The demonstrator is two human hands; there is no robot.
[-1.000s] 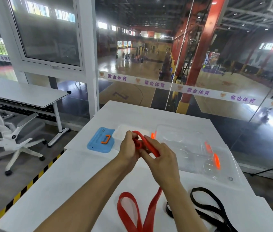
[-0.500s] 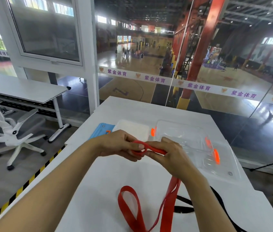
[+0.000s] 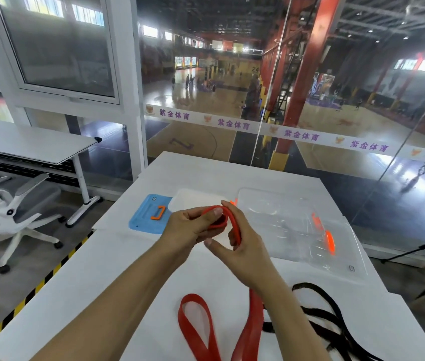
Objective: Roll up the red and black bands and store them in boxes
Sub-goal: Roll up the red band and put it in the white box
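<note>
Hands grasp red band point(image 3: 233, 225): left hand point(image 3: 193, 230) pinches coil, right hand point(image 3: 242, 252) wraps strap; black band point(image 3: 320, 313) at 4 o'clock.

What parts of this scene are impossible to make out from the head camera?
- Red band: how many turns are rolled is hidden by the left hand and right hand; its loose loops run off the bottom edge.
- Black band: partly behind the right forearm, cut off by the bottom edge.
- Clear box: its transparent walls and glare blur its compartments.
- Blue lid: the print on it is too small to read.
</note>
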